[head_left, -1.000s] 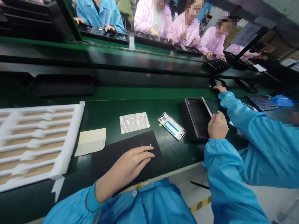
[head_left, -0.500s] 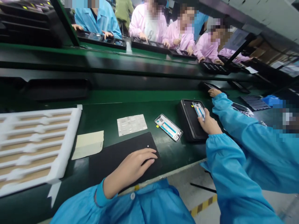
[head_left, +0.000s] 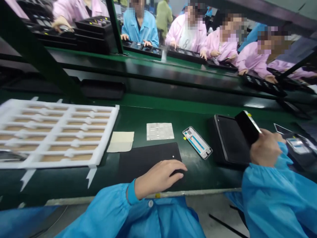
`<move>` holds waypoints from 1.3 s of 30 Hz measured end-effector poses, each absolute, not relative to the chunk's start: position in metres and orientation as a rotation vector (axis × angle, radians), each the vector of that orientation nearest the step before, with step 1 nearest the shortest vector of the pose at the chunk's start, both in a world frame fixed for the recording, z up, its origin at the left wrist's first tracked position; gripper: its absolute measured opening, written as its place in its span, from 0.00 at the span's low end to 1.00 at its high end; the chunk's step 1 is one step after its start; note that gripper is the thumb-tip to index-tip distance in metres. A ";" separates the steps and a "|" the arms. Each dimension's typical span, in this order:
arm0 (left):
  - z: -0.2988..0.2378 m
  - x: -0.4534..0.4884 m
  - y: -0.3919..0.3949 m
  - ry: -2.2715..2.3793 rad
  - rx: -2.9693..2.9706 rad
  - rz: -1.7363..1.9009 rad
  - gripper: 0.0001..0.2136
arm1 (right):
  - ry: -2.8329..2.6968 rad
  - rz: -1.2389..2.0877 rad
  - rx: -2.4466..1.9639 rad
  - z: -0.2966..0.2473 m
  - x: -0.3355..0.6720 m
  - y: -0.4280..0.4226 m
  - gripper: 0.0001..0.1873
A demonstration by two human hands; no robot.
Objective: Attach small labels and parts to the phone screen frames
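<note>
My left hand [head_left: 162,175] lies palm down on a black mat [head_left: 151,158], its fingers stretched out and holding nothing. My right hand [head_left: 264,150], blurred, grips a phone frame [head_left: 244,127] by its lower end, tilted up over the right side of a black tray [head_left: 231,138]. A yellow tab sticks out at the frame's top. Between the mat and the tray, a second phone frame [head_left: 197,142] with blue strips lies on the green bench. Beyond the mat sits a sheet of small silvery stickers [head_left: 160,131], with a pale yellow paper [head_left: 121,141] to its left.
A white foam rack [head_left: 95,158] with slots is taped down on the left. To the right, a co-worker's blue sleeve [head_left: 286,152] comes close behind my right hand, near another phone part [head_left: 298,145]. People work at black trays [head_left: 141,48] across the line.
My right hand has lifted the phone frame from inside the black tray and tilted it up. My left hand stays on the mat. The view has turned left.
</note>
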State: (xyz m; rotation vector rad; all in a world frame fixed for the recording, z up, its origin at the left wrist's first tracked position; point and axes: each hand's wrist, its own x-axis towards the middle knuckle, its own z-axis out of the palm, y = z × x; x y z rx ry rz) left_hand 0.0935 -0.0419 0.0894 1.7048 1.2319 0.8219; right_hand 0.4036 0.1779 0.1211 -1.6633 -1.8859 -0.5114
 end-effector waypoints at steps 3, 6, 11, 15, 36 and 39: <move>0.096 0.110 -0.039 1.075 1.261 1.030 0.28 | -1.802 -0.431 -1.482 0.126 0.367 0.127 0.21; 0.103 0.126 -0.033 0.923 0.867 1.241 0.45 | -1.968 -0.376 -1.184 0.115 0.316 0.071 0.18; 0.108 0.123 -0.026 1.006 0.541 1.563 0.35 | -2.329 0.091 -0.375 0.098 0.247 0.021 0.31; 0.095 0.101 -0.027 1.142 0.402 1.608 0.24 | -2.271 0.122 -0.625 0.106 0.261 0.057 0.25; 0.072 0.004 -0.042 1.650 1.703 0.836 0.16 | -2.545 -0.017 -1.095 0.100 0.085 0.232 0.11; 0.065 -0.001 -0.041 1.716 1.774 0.742 0.15 | -2.631 0.099 -0.951 0.081 0.045 0.240 0.11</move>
